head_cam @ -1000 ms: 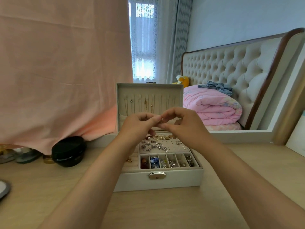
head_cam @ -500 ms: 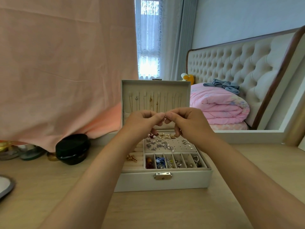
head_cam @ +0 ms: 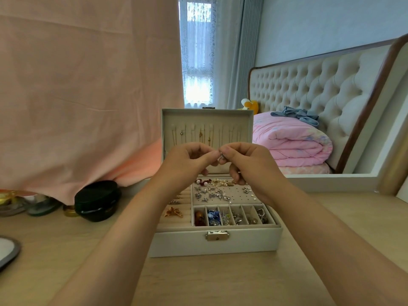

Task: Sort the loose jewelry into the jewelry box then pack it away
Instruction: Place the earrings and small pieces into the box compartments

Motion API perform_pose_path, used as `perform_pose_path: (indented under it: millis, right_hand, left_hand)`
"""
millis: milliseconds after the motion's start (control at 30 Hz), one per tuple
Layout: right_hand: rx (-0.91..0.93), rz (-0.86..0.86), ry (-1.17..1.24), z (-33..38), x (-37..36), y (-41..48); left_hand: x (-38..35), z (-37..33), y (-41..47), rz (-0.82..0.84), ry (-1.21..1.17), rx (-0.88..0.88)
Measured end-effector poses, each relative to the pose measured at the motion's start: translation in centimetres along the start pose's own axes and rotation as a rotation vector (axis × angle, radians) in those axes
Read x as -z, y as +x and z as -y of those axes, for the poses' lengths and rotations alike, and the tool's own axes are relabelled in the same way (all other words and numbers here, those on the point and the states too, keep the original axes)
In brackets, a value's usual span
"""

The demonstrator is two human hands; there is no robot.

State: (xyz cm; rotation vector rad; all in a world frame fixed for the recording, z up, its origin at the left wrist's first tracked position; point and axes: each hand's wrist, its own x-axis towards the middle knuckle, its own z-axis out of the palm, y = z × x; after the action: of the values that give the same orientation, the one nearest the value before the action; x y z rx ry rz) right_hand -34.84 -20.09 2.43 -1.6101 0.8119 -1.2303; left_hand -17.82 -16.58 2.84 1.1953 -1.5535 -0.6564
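Bench (head_cam: 220, 281): pale wood, carrying all items. Jewelry box (head_cam: 215, 241): white, centre of bench, lid upright, trays filled with earrings and beads. Black round case (head_cam: 97, 200): left of box, apart from it. Left hand (head_cam: 187, 164) and right hand (head_cam: 249, 162): raised above the box, fingers of both pinching one small silver earring (head_cam: 221, 156) between them.

What we cannot make out

The small silvery piece (head_cam: 221, 157) pinched between our hands (head_cam: 247, 164) is too tiny to identify; our forearms hide part of the jewelry box (head_cam: 216, 244), and the grey-rimmed object (head_cam: 8, 250) at the tabletop's (head_cam: 198, 283) left edge is cut off.
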Motion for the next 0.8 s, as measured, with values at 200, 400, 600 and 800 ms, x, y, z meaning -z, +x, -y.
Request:
perform_pose_path:
  millis: [200,400,600,800]
  right_hand:
    - [0.030,-0.050,-0.002,0.0,-0.3,0.0]
    - [0.073,-0.010,-0.084,0.3,-0.1,-0.3]
    - [0.184,-0.075,-0.276,-0.3,-0.2,0.2]
    - [0.219,-0.003,-0.505,-0.8,0.8,0.1]
  left_hand:
    - [0.0,0.0,0.1,0.011,0.033,0.010]
    - [0.3,0.0,0.2,-0.014,0.075,-0.006]
    - [0.3,0.1,0.2,0.010,0.140,-0.024]
    - [0.6,0.6,0.2,0.124,0.355,-0.041]
